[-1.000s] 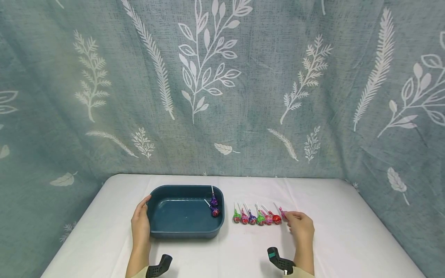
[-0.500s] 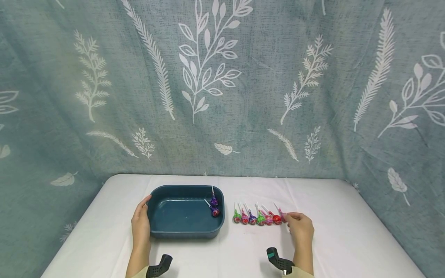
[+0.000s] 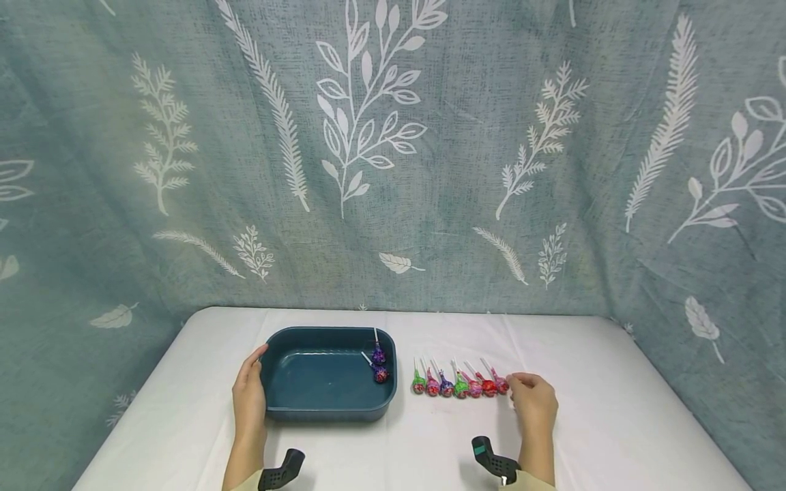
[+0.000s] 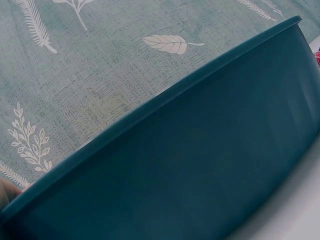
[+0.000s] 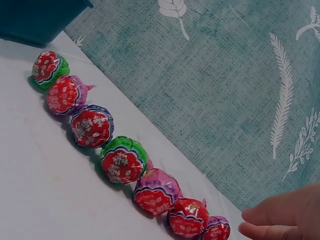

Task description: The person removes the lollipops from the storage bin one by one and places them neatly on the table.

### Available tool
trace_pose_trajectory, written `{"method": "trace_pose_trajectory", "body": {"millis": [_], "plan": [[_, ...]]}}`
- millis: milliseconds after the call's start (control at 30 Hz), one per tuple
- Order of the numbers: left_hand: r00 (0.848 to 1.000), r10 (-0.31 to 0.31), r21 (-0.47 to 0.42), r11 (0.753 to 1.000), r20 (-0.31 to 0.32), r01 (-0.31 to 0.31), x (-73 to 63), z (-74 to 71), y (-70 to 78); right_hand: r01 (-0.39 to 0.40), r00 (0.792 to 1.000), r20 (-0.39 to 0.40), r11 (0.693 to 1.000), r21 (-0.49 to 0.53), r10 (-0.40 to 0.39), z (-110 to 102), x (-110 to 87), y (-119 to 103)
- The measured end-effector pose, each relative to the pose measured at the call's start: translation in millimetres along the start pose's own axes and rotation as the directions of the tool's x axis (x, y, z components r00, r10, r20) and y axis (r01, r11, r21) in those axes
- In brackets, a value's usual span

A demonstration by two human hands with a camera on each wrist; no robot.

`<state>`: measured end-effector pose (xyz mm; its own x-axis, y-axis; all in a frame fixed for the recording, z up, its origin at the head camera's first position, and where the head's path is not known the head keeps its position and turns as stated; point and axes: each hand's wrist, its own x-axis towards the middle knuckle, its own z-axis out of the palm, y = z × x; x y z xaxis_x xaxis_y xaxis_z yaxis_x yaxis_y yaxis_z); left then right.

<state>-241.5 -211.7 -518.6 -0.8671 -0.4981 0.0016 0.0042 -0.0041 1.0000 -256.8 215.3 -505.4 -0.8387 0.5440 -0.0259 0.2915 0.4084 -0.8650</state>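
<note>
My left hand (image 3: 248, 395) rests against the left end of a dark teal plastic bin (image 3: 319, 414), fingers reaching along the wall to its rim. In the left wrist view only a bit of finger (image 4: 7, 192) shows past the rim. Two purple-wrapped lollipops (image 3: 380, 374) lie inside at the bin's right end. To the right of it runs a row of several wrapped lollipops, from a green one (image 3: 418, 386) to a pink one (image 3: 501, 385). Beside that pink lollipop is my right hand (image 3: 534, 402), thumb and fingertips close together, a small gap separating them from it.
A white cloth (image 3: 430, 447) covers the table. Patterned green-blue fabric (image 3: 393, 204) hangs behind and at both sides. Each wrist bears a black camera mount, one at the left (image 3: 282, 470) and one at the right (image 3: 494, 462).
My right hand has let go of the pink lollipop at the row's right end and drawn slightly right. That lollipop now lies close against the red one. The left hand has stayed put.
</note>
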Motion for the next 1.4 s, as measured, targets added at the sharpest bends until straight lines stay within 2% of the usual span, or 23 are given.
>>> {"method": "trace_pose_trajectory", "body": {"millis": [233,433,533,667,833,1000,1100,1400], "plan": [[1.000,-0.001,0.008,1.000,-0.002,0.001,-0.4,-0.1,0.0,0.017,1.000,-0.018,0.999,0.045,-0.017,-4,-2.5,-6],[1.000,-0.003,0.007,1.000,-0.002,0.003,-0.6,-0.2,-0.4,-0.052,0.998,-0.023,0.993,0.102,0.055,3,3.3,-5],[1.000,-0.004,0.010,1.000,-0.002,0.004,-0.7,-0.2,-0.5,-0.036,0.999,-0.003,0.992,0.117,0.037,6,1.3,-10],[1.000,-0.005,0.018,1.000,-0.006,0.005,-1.0,0.4,-1.2,0.040,0.999,0.019,0.993,0.108,-0.042,9,-6.9,-19],[1.000,-0.003,0.018,1.000,-0.012,0.004,-1.8,0.9,-1.7,0.050,0.990,0.124,0.983,0.177,-0.073,19,-15.8,-35],[1.000,-0.004,0.013,1.000,-0.012,0.004,-1.4,1.3,-1.7,0.049,0.966,0.233,0.962,0.269,-0.114,30,-30.3,-56],[1.000,-0.009,0.009,1.000,-0.011,0.009,-0.6,1.8,-1.7,0.054,0.944,0.292,0.945,0.324,-0.154,42,-37.6,-66],[1.000,-0.011,0.013,1.000,-0.020,0.011,-1.0,1.6,-1.3,0.111,0.836,0.461,0.914,0.390,-0.298,75,-55.7,-104]]}}
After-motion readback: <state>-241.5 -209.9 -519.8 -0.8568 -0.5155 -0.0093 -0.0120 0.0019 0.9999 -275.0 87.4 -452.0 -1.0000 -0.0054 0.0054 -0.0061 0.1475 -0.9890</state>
